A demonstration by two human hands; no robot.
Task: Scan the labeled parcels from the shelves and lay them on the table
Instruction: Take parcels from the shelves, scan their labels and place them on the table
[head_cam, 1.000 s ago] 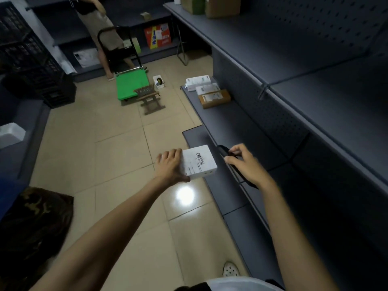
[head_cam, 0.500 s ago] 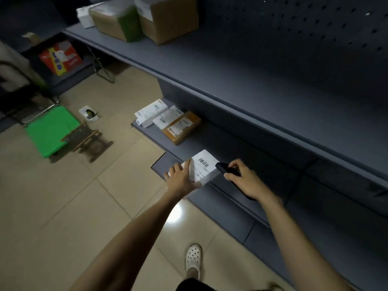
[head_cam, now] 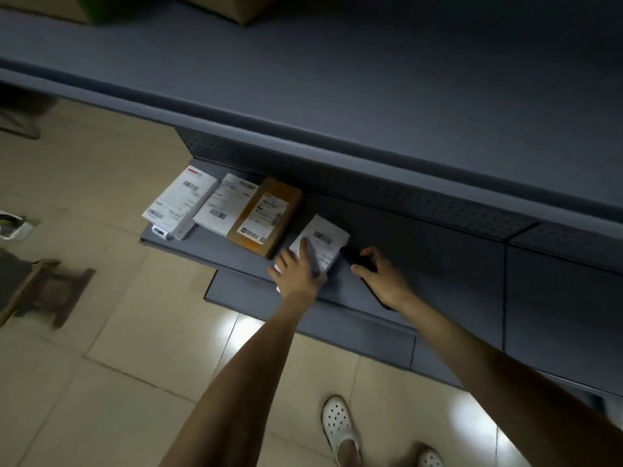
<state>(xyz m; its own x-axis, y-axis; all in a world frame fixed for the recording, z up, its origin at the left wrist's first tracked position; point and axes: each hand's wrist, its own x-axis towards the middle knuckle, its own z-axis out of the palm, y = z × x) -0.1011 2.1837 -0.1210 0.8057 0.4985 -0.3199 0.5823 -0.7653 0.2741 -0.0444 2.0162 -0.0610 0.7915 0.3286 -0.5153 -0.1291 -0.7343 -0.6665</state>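
Note:
A small white labeled parcel lies on the low grey shelf. My left hand rests on it with fingers spread flat over its top. My right hand grips a black handheld scanner just right of that parcel, its tip close to the box. To the left on the same shelf lie a brown parcel and two white labeled parcels, side by side.
A wide grey upper shelf overhangs the low one, with cardboard boxes at its back edge. A wooden stool stands on the tiled floor at left. My white shoes are below.
The white parcel went from held in the air above the floor down onto the low shelf beside the brown parcel. My view swung right and closer to the shelves.

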